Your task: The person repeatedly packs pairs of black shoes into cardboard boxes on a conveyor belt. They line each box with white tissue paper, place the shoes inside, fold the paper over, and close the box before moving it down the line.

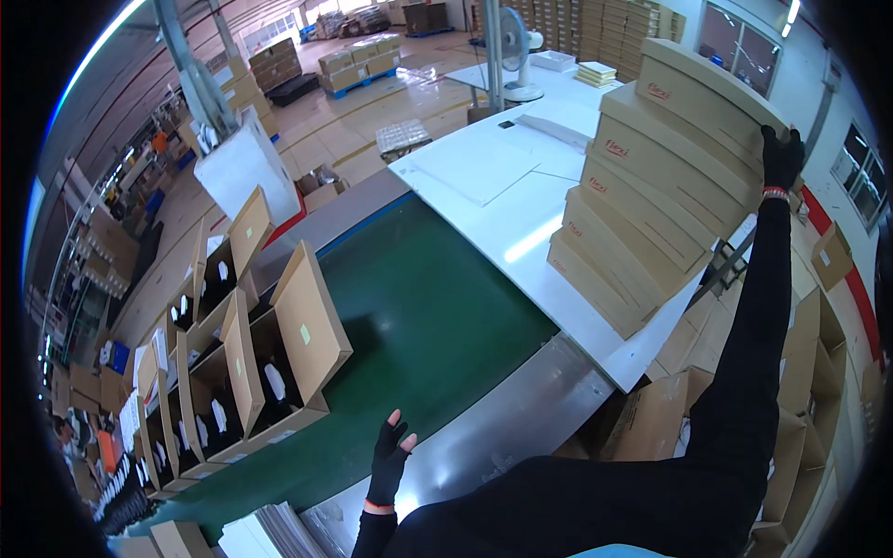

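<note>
A tall leaning stack of brown cardboard boxes (pixel 642 200) stands on the white table to the right. My right hand (pixel 783 156), in a black fingerless glove, reaches far out and grips the right end of the top box (pixel 702 98). Part of its fingers is hidden against the cardboard. Low in the middle, my left hand (pixel 391 456), gloved alike, hangs over the metal edge of the conveyor with its fingers apart and nothing in them. Left of it, several open-lidded boxes (pixel 312 325) sit on the green belt (pixel 437 288), with black items and white paper inside.
The white table (pixel 465 177) carries flat sheets, a fan (pixel 516 56) and a small pile of yellowish pads (pixel 595 73). More open cartons (pixel 651 418) lie below at the right. Flat white sheets (pixel 270 535) are stacked near the lower edge. A pillar with a white base (pixel 246 172) rises beyond the belt.
</note>
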Demonstrator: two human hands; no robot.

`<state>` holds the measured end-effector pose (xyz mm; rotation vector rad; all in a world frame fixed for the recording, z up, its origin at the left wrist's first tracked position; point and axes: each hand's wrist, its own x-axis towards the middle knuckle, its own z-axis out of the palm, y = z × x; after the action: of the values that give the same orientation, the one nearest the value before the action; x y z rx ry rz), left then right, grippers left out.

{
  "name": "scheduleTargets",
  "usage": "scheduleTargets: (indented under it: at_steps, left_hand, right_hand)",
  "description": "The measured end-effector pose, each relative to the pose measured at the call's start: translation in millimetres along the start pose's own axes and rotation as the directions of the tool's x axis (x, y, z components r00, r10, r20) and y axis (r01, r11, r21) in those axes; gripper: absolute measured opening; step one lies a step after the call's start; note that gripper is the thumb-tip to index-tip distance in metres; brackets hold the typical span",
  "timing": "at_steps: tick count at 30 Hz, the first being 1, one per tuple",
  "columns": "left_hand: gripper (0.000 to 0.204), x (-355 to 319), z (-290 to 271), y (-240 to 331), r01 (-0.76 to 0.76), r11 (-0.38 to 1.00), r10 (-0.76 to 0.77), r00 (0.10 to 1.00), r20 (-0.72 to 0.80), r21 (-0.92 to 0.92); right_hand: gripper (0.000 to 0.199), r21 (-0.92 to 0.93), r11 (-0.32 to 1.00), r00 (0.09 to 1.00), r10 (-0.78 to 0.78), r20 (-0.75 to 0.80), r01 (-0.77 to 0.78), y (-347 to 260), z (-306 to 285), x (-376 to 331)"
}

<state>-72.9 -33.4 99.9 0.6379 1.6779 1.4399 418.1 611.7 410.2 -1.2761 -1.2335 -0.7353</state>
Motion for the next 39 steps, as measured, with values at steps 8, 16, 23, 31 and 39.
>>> scheduleTargets:
  at_steps: [8, 16, 23, 31, 39]
  left_hand:
    - [0.066, 27, -43, -63, -0.246, 0.917, 0.301, 0.944, -0.137, 0.315]
    - [0.074, 68, -208, -72, 0.201, 0.383, 0.587, 0.7, -0.406, 0.901]
    - [0.032, 100, -313, -127, 0.145, 0.028, 0.521, 0.842, -0.139, 0.989]
    - [0.025, 42, -151, -65, -0.428, 0.469, 0.48, 0.858, 0.184, 0.772]
    - [0.019, -62, -85, -11, -0.199, 0.793, 0.315, 0.943, -0.108, 0.576]
  right_hand:
    - [0.047, 0.581, 0.687, 0.739, -0.642, 0.203, 0.437, -221, -68, -172]
    - [0.043, 0.934, 0.345, 0.264, -0.913, 0.311, 0.092, -349, -151, -363]
    - [0.035, 0.964, 0.21, 0.063, -0.973, 0.222, -0.163, -415, -266, -437]
    - [0.032, 0.97, 0.032, 0.028, -0.999, 0.04, -0.241, -467, -358, -435]
    - [0.032, 0.907, 0.219, -0.254, -0.958, 0.131, -0.36, -371, -396, -534]
